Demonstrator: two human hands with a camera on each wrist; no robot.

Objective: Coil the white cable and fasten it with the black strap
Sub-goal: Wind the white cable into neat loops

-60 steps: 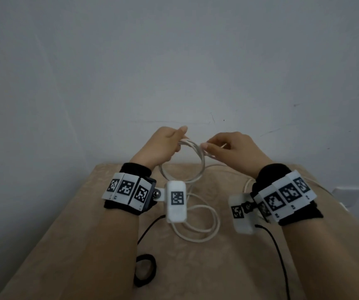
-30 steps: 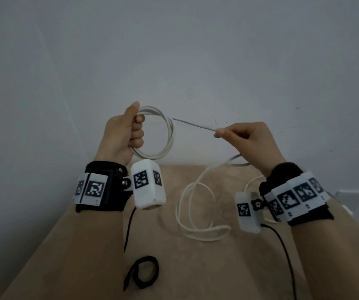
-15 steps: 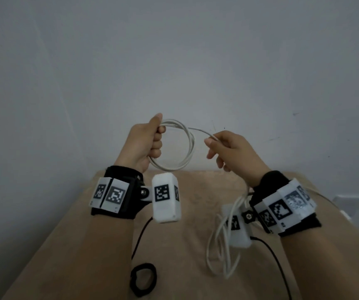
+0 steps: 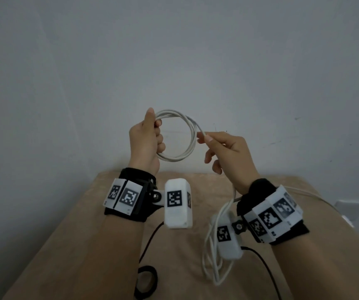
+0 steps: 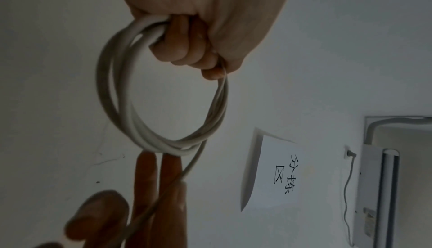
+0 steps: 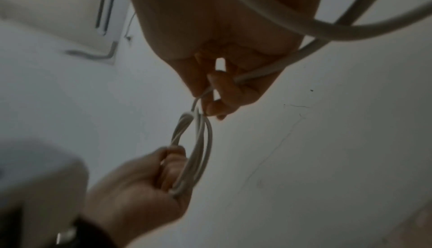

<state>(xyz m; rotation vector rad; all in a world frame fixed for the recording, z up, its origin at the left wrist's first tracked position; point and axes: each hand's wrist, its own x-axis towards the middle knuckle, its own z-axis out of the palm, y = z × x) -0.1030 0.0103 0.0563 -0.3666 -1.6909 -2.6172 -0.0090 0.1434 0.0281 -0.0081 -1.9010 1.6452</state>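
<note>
My left hand (image 4: 150, 139) is raised above the table and grips a round coil of the white cable (image 4: 192, 139), fingers curled round its left side; the left wrist view shows the coil (image 5: 112, 93) hanging from my fist (image 5: 187, 48). Just right of the coil, my right hand (image 4: 208, 140) pinches the free run of cable between thumb and forefinger (image 6: 219, 85). The loose cable (image 4: 212, 256) hangs in loops below my right wrist onto the table. The black strap (image 4: 146, 282) lies curled on the table near the front edge, under my left forearm.
The tan table (image 4: 185, 267) stands against a grey wall (image 4: 174, 61). Thin black leads (image 4: 262, 267) run from both wrist cameras across the table. A white socket (image 4: 347, 208) sits on the wall at the right, with cable trailing towards it.
My right hand, stretched out to the right a second ago, has come back in beside the coil, bringing the cable with it. The loose loops have gathered beneath my right wrist.
</note>
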